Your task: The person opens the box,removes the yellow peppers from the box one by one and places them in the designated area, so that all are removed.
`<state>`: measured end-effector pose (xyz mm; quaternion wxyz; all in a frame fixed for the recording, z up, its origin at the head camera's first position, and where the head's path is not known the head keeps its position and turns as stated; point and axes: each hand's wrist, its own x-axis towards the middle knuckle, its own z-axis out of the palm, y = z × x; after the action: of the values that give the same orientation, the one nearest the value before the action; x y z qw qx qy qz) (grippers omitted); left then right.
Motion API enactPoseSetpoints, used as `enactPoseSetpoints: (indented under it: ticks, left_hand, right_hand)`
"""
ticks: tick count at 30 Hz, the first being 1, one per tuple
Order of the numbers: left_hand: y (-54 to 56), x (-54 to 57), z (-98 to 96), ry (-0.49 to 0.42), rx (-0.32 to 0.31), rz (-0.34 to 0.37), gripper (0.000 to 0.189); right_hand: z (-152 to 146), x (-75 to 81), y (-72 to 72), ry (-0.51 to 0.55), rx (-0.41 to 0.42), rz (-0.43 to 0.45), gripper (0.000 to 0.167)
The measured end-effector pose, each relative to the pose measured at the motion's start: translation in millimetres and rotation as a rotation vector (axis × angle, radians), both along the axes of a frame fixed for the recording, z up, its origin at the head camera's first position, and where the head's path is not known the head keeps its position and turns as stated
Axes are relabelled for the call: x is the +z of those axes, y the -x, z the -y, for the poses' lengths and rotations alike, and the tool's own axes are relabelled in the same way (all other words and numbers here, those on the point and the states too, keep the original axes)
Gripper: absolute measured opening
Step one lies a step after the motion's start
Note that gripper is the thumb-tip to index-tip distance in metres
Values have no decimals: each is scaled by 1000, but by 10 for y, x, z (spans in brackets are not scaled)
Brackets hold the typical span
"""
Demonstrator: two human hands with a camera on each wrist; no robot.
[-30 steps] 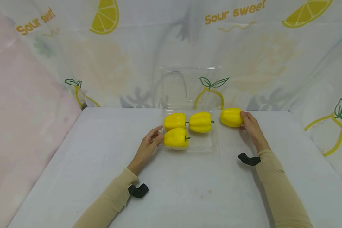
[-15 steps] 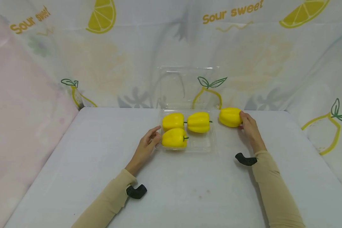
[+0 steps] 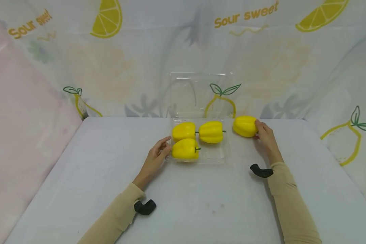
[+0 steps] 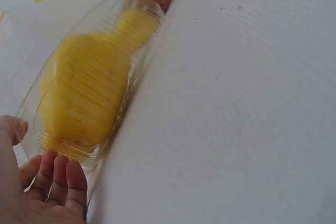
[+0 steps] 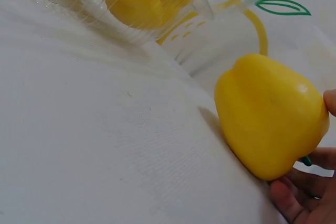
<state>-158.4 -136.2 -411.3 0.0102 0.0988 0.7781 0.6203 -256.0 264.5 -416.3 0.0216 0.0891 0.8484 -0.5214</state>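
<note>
At the left end of a clear plastic container point(image 3: 213, 156), my left hand point(image 3: 155, 156) pinches the rim, thumb on top and fingers curled against the ribbed side point(image 4: 89, 93). Inside lie three yellow bell peppers with green stems: one at the back left point(image 3: 184, 131), one at the back right point(image 3: 211, 132), one at the front left point(image 3: 185, 149). My right hand point(image 3: 266, 137) grips another yellow bell pepper point(image 5: 270, 116) by its stem end. That pepper is on its side, low over the table, just right of the container; its stem is partly hidden by my fingers.
The container's clear lid point(image 3: 186, 96) stands raised at the back, against a white curtain point(image 3: 152, 61) printed with lemons. White cloth covers the table point(image 3: 189, 210). Black curved pieces point(image 3: 144, 207) stick out from both sleeves.
The head view has turned slightly, so the scene slides a little to the left. Both hands and all the bell peppers keep their places relative to the container.
</note>
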Motion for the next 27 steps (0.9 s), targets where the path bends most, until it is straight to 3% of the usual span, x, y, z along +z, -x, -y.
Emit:
enactPoseSetpoints:
  ticks: [7, 14, 18, 21, 27]
  left_hand:
    - [-7, -5, 0, 19, -2, -20, 43]
    - [116, -246, 50, 16, 8, -32, 43]
    - [132, -295, 59, 17, 9, -52, 42]
    - [117, -270, 54, 9, 6, -58, 42]
    - [30, -70, 9, 20, 1, -31, 42]
  right_hand:
    - [7, 8, 6, 4, 25, -2, 79]
    - [19, 13, 32, 2, 12, 3, 76]
    - [21, 21, 30, 17, 5, 6, 74]
    - [18, 26, 19, 34, 12, -1, 71]
    - [-7, 17, -12, 57, 33, -11, 70]
